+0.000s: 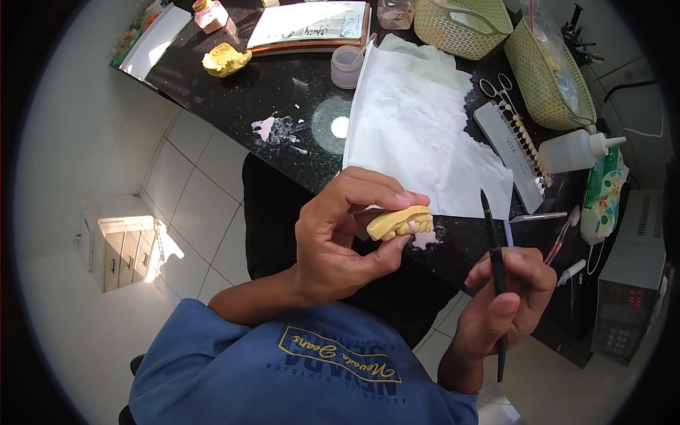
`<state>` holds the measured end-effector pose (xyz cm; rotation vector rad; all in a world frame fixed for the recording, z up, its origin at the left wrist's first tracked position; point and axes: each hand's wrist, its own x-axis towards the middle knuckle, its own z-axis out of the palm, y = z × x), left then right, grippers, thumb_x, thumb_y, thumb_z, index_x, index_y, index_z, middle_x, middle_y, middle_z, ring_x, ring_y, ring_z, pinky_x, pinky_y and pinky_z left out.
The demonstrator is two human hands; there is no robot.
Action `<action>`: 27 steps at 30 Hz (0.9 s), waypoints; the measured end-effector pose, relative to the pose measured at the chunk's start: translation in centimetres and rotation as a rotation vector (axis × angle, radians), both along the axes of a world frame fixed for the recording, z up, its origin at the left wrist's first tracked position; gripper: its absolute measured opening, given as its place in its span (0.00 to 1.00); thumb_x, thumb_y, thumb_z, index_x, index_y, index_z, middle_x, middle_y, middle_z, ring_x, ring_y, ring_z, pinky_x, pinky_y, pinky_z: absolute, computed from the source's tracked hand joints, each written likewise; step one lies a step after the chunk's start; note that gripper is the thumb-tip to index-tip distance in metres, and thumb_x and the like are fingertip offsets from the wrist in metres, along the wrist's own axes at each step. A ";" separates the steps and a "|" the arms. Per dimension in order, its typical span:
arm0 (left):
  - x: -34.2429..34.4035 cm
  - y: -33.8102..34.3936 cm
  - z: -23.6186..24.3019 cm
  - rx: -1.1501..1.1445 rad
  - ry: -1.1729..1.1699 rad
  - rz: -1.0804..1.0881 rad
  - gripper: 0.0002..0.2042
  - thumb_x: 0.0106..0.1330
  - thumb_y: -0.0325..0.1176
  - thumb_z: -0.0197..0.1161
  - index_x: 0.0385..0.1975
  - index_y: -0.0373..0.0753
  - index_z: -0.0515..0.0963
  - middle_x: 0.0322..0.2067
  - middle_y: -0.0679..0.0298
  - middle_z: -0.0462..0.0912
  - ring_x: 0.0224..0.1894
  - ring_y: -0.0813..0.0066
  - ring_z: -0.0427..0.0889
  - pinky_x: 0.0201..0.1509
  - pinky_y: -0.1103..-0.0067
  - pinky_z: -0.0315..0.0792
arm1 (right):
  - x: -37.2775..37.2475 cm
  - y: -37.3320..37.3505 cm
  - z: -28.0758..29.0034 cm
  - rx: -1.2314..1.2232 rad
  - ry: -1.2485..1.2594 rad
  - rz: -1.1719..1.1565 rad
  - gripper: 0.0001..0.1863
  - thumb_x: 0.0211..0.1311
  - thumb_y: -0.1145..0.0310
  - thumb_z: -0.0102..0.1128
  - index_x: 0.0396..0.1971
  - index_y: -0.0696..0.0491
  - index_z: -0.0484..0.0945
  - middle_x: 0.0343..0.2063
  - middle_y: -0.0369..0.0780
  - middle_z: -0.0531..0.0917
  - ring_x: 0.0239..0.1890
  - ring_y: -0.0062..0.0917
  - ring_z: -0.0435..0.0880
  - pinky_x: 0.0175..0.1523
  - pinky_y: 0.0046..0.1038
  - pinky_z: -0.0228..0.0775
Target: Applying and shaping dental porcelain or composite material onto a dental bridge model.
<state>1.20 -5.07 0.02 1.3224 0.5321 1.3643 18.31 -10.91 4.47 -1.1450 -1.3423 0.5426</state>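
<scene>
My left hand (340, 237) is closed round a yellow plaster dental model (399, 224), its fingers on top and thumb below. The row of moulded teeth faces right, and one tooth among them looks paler and pinkish. Off to the right, my right hand (511, 301) grips a slim black brush (496, 265) between thumb and fingers. The brush stands nearly upright, its dark pointed tip up and apart from the model. Behind the model, a pale pink smear (425, 240) lies on the black worktop (297, 152).
White paper (418, 134) covers the middle of the worktop. Rightward lie a tooth shade guide (511, 152), scissors (496, 88) and a squeeze bottle (574, 151). Green baskets (460, 28) stand behind. Another yellow model (225, 61) and a small jar (346, 68) sit farther left.
</scene>
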 end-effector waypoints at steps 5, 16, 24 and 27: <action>1.5 0.2 -1.0 0.191 0.031 0.293 0.15 0.54 0.15 0.65 0.40 0.30 0.70 0.42 0.53 0.73 0.48 0.58 0.82 0.46 0.74 0.82 | 0.8 0.4 -1.7 0.128 -0.104 0.133 0.12 0.53 0.74 0.67 0.37 0.57 0.76 0.26 0.41 0.77 0.22 0.22 0.76 0.24 0.19 0.66; 1.1 0.8 -1.6 0.407 0.256 0.368 0.19 0.57 0.21 0.66 0.43 0.34 0.64 0.42 0.53 0.69 0.46 0.55 0.82 0.44 0.74 0.83 | 1.3 -0.1 -2.6 0.124 -0.123 0.284 0.13 0.59 0.70 0.61 0.39 0.54 0.66 0.24 0.39 0.76 0.17 0.19 0.74 0.23 0.19 0.68; 1.8 0.9 -2.0 0.427 0.156 0.473 0.19 0.52 0.22 0.72 0.39 0.32 0.70 0.40 0.52 0.75 0.42 0.55 0.84 0.40 0.73 0.84 | 1.1 0.2 -2.5 0.127 -0.185 0.291 0.15 0.55 0.72 0.63 0.39 0.53 0.66 0.24 0.39 0.75 0.18 0.19 0.74 0.23 0.19 0.68; 1.9 1.0 -2.1 0.439 0.151 0.490 0.18 0.52 0.22 0.72 0.39 0.32 0.70 0.40 0.52 0.75 0.42 0.55 0.84 0.40 0.73 0.84 | 1.2 0.1 -2.4 0.119 -0.203 0.284 0.15 0.54 0.73 0.63 0.39 0.53 0.67 0.24 0.39 0.75 0.19 0.20 0.73 0.24 0.20 0.66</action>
